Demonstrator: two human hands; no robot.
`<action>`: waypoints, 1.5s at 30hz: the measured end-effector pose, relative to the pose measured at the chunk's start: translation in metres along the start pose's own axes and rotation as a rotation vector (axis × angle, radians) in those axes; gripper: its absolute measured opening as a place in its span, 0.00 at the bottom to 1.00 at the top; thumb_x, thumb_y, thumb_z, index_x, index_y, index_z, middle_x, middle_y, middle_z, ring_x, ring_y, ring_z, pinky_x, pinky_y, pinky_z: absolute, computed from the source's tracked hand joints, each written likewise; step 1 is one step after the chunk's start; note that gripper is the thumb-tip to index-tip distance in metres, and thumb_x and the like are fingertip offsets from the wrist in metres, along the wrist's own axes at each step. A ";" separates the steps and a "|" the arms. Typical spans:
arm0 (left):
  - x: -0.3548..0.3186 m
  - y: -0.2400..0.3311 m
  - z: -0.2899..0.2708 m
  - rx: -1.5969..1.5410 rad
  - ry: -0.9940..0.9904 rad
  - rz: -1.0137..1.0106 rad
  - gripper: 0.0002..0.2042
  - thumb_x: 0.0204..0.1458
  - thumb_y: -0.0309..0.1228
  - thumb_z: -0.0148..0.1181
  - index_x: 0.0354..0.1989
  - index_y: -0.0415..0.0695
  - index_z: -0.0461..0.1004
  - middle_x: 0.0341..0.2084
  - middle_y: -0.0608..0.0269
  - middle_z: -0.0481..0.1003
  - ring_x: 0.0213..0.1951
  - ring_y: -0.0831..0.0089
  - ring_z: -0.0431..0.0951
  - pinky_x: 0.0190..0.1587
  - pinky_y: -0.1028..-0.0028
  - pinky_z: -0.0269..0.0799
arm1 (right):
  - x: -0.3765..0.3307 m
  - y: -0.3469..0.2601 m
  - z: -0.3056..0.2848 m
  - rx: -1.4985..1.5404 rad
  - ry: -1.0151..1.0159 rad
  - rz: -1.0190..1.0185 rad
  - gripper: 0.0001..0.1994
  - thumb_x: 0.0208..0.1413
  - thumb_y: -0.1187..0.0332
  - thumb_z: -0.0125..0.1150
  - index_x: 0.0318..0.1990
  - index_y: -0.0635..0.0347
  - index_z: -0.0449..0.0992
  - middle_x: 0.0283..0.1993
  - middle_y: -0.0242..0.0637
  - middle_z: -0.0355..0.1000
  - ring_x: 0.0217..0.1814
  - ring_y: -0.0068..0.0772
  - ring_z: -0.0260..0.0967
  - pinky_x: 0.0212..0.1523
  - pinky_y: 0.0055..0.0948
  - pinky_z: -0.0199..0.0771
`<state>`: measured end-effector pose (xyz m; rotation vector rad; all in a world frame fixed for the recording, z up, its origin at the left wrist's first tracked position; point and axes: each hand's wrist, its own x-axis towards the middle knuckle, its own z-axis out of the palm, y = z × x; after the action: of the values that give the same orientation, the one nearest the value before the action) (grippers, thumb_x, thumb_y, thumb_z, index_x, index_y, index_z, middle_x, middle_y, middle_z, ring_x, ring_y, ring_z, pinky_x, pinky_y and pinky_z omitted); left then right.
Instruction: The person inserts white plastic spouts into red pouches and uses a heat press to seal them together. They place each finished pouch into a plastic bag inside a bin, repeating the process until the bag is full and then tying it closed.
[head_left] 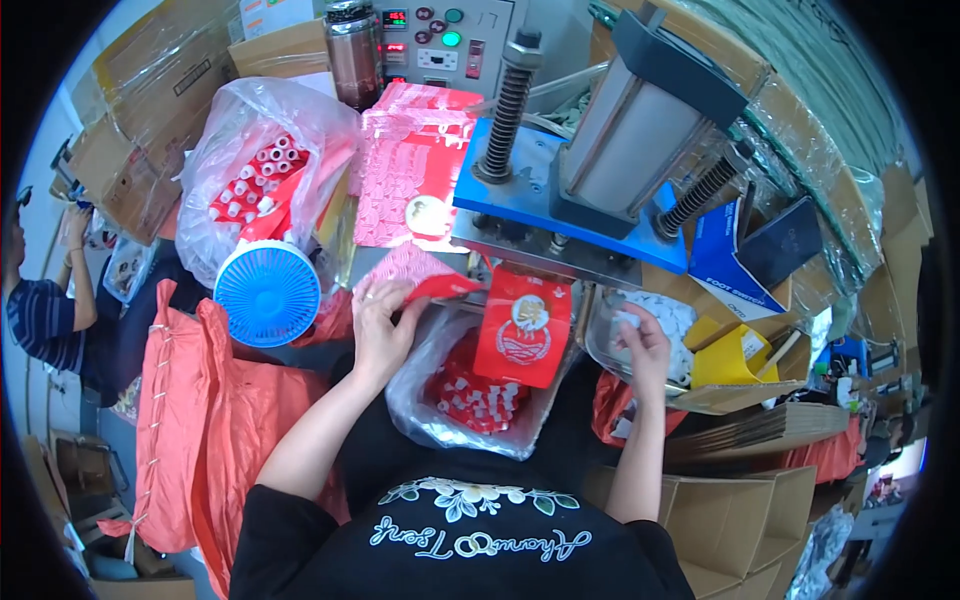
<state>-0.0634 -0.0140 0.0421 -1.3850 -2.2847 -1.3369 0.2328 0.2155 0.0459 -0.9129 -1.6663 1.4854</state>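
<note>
My left hand is closed on the edge of a flat red and pink pouch, its fingers pinching it left of the press. Over the tray of small white plastic pieces, my right hand pinches one white piece. A red pouch with a pale printed design hangs at the front of the blue press, its upper edge under the metal plate. Below it, a plastic-lined box in front of me holds red pouches with white spouts.
A pile of flat pouches lies beside the press. At left are a blue fan, a clear bag of spouted pouches and a red sack. Cardboard boxes stand at right. Another person sits at far left.
</note>
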 end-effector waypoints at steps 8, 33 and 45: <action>-0.053 0.027 0.035 -0.522 -0.339 -0.245 0.08 0.48 0.18 0.61 0.37 0.34 0.80 0.28 0.60 0.79 0.33 0.77 0.78 0.39 0.78 0.72 | -0.029 -0.068 0.077 -0.550 -0.473 -0.174 0.12 0.55 0.70 0.65 0.45 0.65 0.76 0.41 0.34 0.77 0.45 0.25 0.73 0.46 0.25 0.71; 0.034 0.011 0.078 -0.707 -0.565 -0.523 0.12 0.58 0.31 0.62 0.44 0.34 0.77 0.31 0.59 0.81 0.30 0.74 0.82 0.33 0.74 0.78 | 0.005 0.006 0.028 -1.059 0.044 -0.305 0.12 0.51 0.74 0.63 0.45 0.58 0.78 0.45 0.41 0.72 0.49 0.50 0.70 0.48 0.41 0.71; -0.007 -0.028 0.011 0.168 -0.009 0.044 0.11 0.48 0.26 0.65 0.41 0.47 0.82 0.45 0.60 0.79 0.56 0.59 0.73 0.66 0.53 0.52 | 0.003 0.012 0.018 -0.416 0.163 -0.170 0.09 0.54 0.74 0.65 0.43 0.63 0.76 0.34 0.35 0.71 0.33 0.24 0.64 0.35 0.24 0.67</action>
<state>-0.0781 -0.0152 0.0147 -1.3804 -2.2982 -1.1003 0.2164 0.2102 0.0323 -1.0471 -1.9117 0.9405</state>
